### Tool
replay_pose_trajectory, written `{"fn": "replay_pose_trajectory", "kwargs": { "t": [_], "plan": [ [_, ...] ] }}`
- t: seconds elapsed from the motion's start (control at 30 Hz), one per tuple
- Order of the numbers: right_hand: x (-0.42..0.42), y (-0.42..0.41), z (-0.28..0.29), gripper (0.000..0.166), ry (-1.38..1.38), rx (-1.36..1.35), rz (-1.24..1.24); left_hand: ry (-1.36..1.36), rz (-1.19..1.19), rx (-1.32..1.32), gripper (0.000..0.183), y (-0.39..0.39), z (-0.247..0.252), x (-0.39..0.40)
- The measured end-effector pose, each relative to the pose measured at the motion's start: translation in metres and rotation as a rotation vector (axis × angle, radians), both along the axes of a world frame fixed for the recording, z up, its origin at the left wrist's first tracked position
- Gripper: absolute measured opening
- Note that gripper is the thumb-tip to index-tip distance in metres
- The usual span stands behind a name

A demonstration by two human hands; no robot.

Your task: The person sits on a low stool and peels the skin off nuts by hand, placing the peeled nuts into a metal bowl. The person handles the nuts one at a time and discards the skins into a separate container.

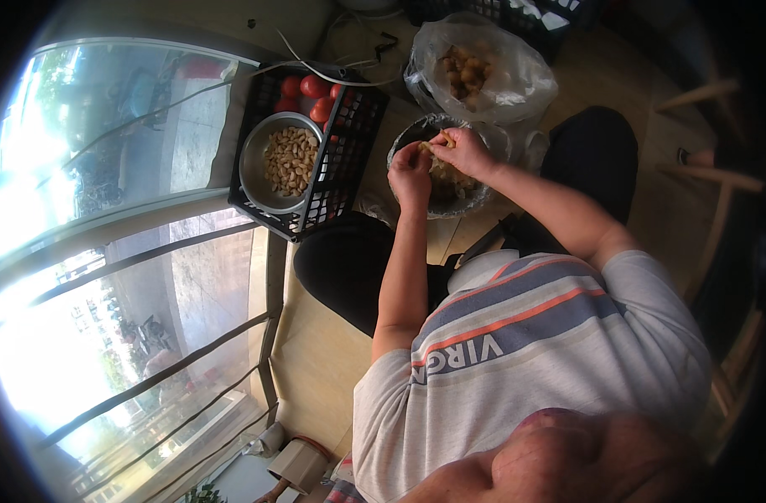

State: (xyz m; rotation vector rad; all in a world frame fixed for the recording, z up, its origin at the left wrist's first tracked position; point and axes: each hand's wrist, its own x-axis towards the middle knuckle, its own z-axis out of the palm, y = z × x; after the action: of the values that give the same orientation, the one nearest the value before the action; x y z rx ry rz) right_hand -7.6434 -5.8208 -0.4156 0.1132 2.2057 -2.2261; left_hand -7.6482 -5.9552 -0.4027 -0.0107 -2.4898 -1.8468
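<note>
Over a foil-rimmed round container (392, 154), my left hand (412, 176) and my right hand (464, 151) meet at the fingertips. Both pinch a small yellowish piece (425, 146), too small to identify surely. Another tan piece (447, 138) shows at my right fingers. Pale scraps, apparently skins or peelings (444, 173), lie in the container below; my hands hide part of them. To the left, a metal bowl (249, 166) of pale tan cloves or nuts (291, 160) rests on a black plastic crate (351, 170).
Red tomatoes (315, 87) sit in the crate. Beyond the container, an open clear plastic bag (521, 82) holds brownish lumps (468, 70). A pale cable (301, 60) crosses the crate's far edge. Window glass (125, 119) is on the left; wooden legs (713, 176) stand at the right.
</note>
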Motion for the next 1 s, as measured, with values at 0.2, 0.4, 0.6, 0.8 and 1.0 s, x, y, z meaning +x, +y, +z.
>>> {"fn": "replay_pose_trajectory", "kwargs": {
  "t": [0.2,0.4,0.6,0.8,1.0],
  "plan": [
    [-0.001,0.004,0.000,0.018,-0.036,0.064,-0.003,0.202,-0.035,-0.265,0.012,0.004,0.015,0.000],
    [-0.003,0.002,0.001,0.016,-0.152,-0.032,-0.003,0.237,-0.006,-0.286,0.011,0.006,0.020,0.001],
    [-0.004,0.000,0.009,0.013,-0.251,-0.215,-0.067,0.142,0.025,-0.118,0.011,0.008,0.010,0.003],
    [-0.008,0.005,0.009,0.014,-0.233,-0.339,-0.111,-0.362,-0.002,0.535,0.007,0.009,0.018,0.003],
    [-0.006,0.003,0.008,0.012,-0.250,-0.522,0.004,-0.499,-0.002,0.691,0.008,0.007,0.025,0.001]
  ]
}}
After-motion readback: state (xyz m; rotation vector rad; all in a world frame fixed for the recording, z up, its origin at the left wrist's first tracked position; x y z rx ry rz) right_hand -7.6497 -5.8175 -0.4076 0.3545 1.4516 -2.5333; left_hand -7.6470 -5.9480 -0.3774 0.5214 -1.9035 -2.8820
